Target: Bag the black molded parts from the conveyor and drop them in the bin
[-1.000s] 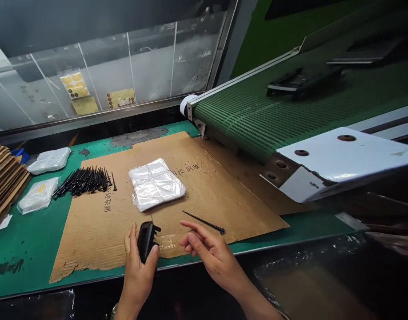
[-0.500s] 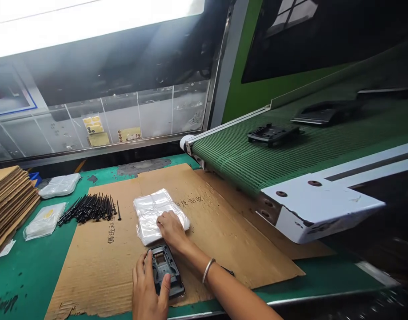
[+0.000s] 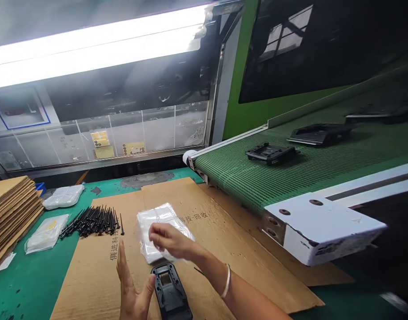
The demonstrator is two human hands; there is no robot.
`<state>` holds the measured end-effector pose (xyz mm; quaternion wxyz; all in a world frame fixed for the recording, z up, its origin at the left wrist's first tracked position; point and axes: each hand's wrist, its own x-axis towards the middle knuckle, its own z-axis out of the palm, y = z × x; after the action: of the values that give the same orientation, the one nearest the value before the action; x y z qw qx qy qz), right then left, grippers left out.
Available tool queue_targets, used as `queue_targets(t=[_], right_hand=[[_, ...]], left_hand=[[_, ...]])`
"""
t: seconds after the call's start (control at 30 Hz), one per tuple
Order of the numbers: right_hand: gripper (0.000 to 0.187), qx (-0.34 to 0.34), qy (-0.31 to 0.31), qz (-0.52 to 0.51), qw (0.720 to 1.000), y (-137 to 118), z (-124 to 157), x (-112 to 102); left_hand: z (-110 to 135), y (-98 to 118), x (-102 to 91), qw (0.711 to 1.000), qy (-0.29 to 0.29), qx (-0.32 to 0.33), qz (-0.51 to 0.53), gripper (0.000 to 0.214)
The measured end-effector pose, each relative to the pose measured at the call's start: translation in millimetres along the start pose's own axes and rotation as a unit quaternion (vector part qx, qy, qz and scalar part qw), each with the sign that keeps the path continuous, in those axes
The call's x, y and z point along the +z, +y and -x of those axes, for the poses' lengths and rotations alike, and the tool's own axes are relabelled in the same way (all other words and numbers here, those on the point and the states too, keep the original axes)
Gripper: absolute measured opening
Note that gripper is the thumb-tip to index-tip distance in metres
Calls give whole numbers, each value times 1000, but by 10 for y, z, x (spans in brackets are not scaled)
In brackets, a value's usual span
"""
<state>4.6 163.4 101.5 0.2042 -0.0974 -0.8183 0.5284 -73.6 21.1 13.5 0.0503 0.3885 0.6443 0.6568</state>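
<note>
A black plastic part (image 3: 170, 293) lies on the cardboard sheet (image 3: 224, 240) near the table's front edge. My left hand (image 3: 130, 289) stands open just left of it, fingers stretched upward, the thumb close to the part's edge. My right hand (image 3: 167, 240) hovers over a stack of clear plastic bags (image 3: 157, 218), fingers pinched on a thin clear bag lifted off the stack. There is a metal bangle on the right wrist.
A pile of black pins (image 3: 90, 221) lies left of the bags. Further left are two filled clear bags (image 3: 62, 196) (image 3: 46, 231) and stacked cardboard (image 3: 10, 209). A green conveyor (image 3: 290, 178) on the right carries black parts (image 3: 270, 153) (image 3: 319, 134); its white end bracket (image 3: 320, 226) overhangs the table.
My left hand let go of the black part, which now lies on the cardboard, and opened. My right hand rose from the bag stack, pinching a bag. The view tilted upward.
</note>
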Motion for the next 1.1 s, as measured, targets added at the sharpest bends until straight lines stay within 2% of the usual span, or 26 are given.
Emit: queue_targets(t=[0.07, 0.13, 0.17, 0.2, 0.27, 0.37, 0.43, 0.5, 0.53, 0.57, 0.63, 0.67, 0.7, 0.73, 0.77, 0.8, 0.87, 0.97, 1.03, 1.1], right_hand=[[27, -9, -47, -10, 999, -130, 238, 166], [29, -11, -43, 0, 999, -202, 440, 278], [30, -2, -30, 1, 1000, -216, 518, 305], [31, 15, -18, -14, 1000, -215, 584, 314], [37, 68, -18, -90, 993, -180, 684, 293], [46, 139, -86, -209, 964, -97, 804, 231], [46, 156, -106, -219, 957, -52, 873, 207], [44, 157, -84, -207, 962, -27, 927, 208], [45, 158, -63, -198, 965, -22, 946, 217], [46, 160, -39, -189, 968, -24, 960, 232], [49, 153, 13, -169, 973, -50, 979, 276], [48, 144, 40, -149, 978, -73, 987, 305], [46, 130, 62, -118, 982, -103, 995, 339], [43, 115, 82, -81, 987, -135, 1005, 375], [38, 100, 95, -38, 990, -169, 1017, 414], [33, 88, 105, 6, 991, -199, 1031, 453], [25, 73, 106, 73, 989, -242, 1063, 523], [23, 79, 69, 81, 991, -242, 1111, 581], [26, 94, 46, 26, 994, -199, 1130, 582], [32, 106, 64, -62, 990, -125, 1132, 569]], left_hand=[[-98, 57, -112, 995, -95, 6, 32, 73], [-153, 90, -216, 977, -209, -13, 32, 43], [-163, 104, -259, 968, -247, -26, 24, 28], [-161, 120, -295, 962, -269, -42, 21, 23], [-137, 159, -350, 956, -280, -77, 35, 30], [-104, 220, -415, 945, -297, -126, 56, 33], [-110, 253, -454, 932, -329, -143, 47, 33], [-123, 283, -474, 924, -353, -147, 21, 31], [-123, 303, -472, 931, -338, -134, -1, 29], [-111, 327, -459, 948, -296, -110, -27, 27], [-44, 388, -403, 984, -159, -43, -72, 23], [11, 422, -361, 991, -102, -28, -80, 21], [76, 456, -313, 994, -80, -35, -68, 22], [146, 485, -262, 993, -91, -61, -38, 24], [214, 509, -212, 987, -127, -100, 8, 26], [277, 524, -164, 974, -167, -136, 67, 28], [370, 534, -88, 941, -209, -194, 181, 31], [430, 514, -35, 906, -194, -254, 276, 32], [433, 492, -37, 897, -164, -275, 305, 29], [413, 459, -58, 882, -111, -296, 351, 26]])
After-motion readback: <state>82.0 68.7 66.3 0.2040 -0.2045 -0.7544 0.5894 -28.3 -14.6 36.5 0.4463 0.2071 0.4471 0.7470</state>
